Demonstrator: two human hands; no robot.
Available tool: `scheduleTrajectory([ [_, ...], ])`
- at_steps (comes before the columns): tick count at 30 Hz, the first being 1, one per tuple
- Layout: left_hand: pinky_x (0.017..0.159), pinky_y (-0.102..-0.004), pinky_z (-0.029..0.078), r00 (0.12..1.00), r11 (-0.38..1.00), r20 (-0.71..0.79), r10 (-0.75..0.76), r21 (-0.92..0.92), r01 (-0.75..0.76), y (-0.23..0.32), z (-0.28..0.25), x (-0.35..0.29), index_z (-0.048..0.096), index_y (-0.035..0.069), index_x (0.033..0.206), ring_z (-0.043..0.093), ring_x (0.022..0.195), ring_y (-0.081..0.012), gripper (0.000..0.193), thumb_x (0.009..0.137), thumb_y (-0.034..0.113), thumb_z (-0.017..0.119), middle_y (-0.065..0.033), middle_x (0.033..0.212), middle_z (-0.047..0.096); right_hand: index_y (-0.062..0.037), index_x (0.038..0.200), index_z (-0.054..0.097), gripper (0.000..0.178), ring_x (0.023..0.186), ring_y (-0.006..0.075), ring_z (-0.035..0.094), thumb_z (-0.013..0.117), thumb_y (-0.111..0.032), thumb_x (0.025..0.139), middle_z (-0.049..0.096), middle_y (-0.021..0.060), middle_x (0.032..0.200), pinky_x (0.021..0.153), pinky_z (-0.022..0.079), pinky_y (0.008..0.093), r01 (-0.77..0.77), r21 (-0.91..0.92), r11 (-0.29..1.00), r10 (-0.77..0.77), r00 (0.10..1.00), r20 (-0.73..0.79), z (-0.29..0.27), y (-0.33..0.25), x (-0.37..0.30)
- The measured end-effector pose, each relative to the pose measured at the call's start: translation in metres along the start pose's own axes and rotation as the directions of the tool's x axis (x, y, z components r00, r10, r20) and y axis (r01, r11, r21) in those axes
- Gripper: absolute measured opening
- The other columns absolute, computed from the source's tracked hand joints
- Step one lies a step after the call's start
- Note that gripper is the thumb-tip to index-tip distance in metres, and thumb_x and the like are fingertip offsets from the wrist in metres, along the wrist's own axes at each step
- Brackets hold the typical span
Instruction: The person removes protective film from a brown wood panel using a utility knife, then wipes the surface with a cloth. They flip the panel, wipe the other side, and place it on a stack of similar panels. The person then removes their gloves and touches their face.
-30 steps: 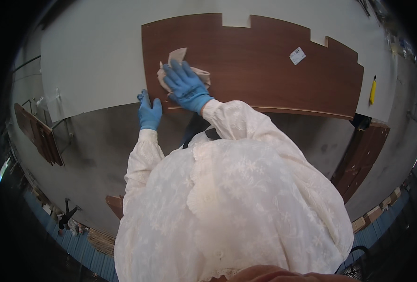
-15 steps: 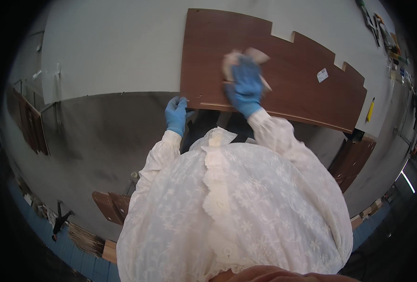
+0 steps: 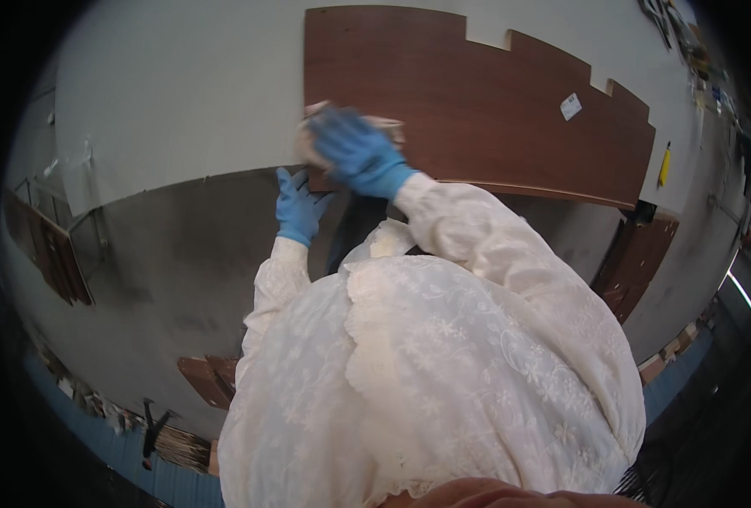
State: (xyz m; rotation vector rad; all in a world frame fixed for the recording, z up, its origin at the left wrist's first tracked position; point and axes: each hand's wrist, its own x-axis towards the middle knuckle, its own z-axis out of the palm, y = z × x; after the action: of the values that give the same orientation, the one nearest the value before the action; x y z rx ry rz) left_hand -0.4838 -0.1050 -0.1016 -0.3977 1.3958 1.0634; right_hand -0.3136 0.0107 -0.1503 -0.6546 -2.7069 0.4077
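A reddish-brown wooden panel [image 3: 477, 110] with notches cut in its far edge lies flat in front of me. My right hand [image 3: 354, 152], in a blue glove, presses a crumpled pale cloth [image 3: 388, 129] onto the panel's left end; its fingers are slightly smeared by motion. Just below and left of it, my left hand [image 3: 299, 207], also blue-gloved, grips the panel's near left corner, with the thumb under the edge and the fingers at the side. A small white label [image 3: 571, 107] is stuck on the right part of the panel.
Under the panel is a pale work table [image 3: 181, 93]. A yellow cutter knife [image 3: 665, 165] lies right of the panel, and tools [image 3: 688, 42] lie at the far right. Brown boards stand at the left [image 3: 49, 241], below right [image 3: 638, 262] and lower left [image 3: 206, 381].
My right hand has swept the cloth leftward across the panel to its left end, near my left hand. My left hand stays at the corner. The whole view has shifted slightly.
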Motion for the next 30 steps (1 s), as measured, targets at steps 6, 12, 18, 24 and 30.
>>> scheduleTrajectory([
  [6,0.109,-0.0596,0.046,0.995,0.985,-0.003,0.101,0.144,-0.099,-0.012,0.012,0.007,0.052,0.009,0.145,0.056,0.129,-0.0347,0.057,0.106,0.050,0.051,-0.0129,0.143,0.057,-0.0034,0.150,0.047,0.060,0.145,0.0436,0.040,0.053,-0.036,0.099,0.042,0.0265,0.156,0.117,0.034,0.0522,-0.701,-0.479,0.527,0.679,0.687,-0.259,-0.168,0.175,-0.156],
  [12,0.112,-0.0626,0.041,0.983,0.993,-0.149,0.112,0.043,-0.106,-0.019,0.012,0.024,0.051,0.013,0.147,0.052,0.133,-0.0336,0.051,0.106,0.044,0.052,-0.0105,0.145,0.056,-0.0066,0.146,0.051,0.056,0.142,0.0422,0.044,0.058,-0.031,0.095,0.046,0.0225,0.153,0.117,0.035,0.0540,-0.499,-0.231,0.835,0.487,0.866,-0.113,-0.101,0.058,-0.091],
  [18,0.115,-0.0574,0.040,0.969,0.978,-0.142,0.204,0.078,-0.194,-0.020,-0.004,0.036,0.051,0.013,0.148,0.053,0.133,-0.0325,0.055,0.105,0.046,0.054,-0.0090,0.147,0.057,-0.0078,0.140,0.058,0.058,0.150,0.0394,0.038,0.068,-0.025,0.086,0.043,0.0207,0.159,0.123,0.030,0.0544,-0.344,0.002,0.939,0.343,0.936,-0.081,-0.109,0.077,-0.148],
  [24,0.109,-0.0486,0.047,0.877,0.959,-0.392,0.278,0.067,-0.274,-0.031,0.007,0.057,0.054,0.018,0.144,0.057,0.129,-0.0279,0.056,0.104,0.057,0.045,-0.0050,0.144,0.059,-0.0018,0.152,0.044,0.060,0.146,0.0433,0.037,0.051,-0.034,0.102,0.039,0.0258,0.158,0.124,0.026,0.0481,-0.832,-0.525,0.180,0.889,0.366,-0.276,-0.294,0.274,-0.453],
  [30,0.108,-0.0489,0.049,0.738,0.957,-0.617,0.273,0.099,-0.272,-0.078,0.066,0.050,0.051,0.019,0.147,0.057,0.130,-0.0288,0.075,0.099,0.074,0.040,-0.0062,0.147,0.056,0.0020,0.149,0.044,0.065,0.138,0.0434,0.043,0.052,-0.042,0.102,0.048,0.0269,0.145,0.117,0.035,0.0515,-0.955,-0.293,-0.045,0.944,0.056,-0.326,-0.302,0.337,-0.474],
])
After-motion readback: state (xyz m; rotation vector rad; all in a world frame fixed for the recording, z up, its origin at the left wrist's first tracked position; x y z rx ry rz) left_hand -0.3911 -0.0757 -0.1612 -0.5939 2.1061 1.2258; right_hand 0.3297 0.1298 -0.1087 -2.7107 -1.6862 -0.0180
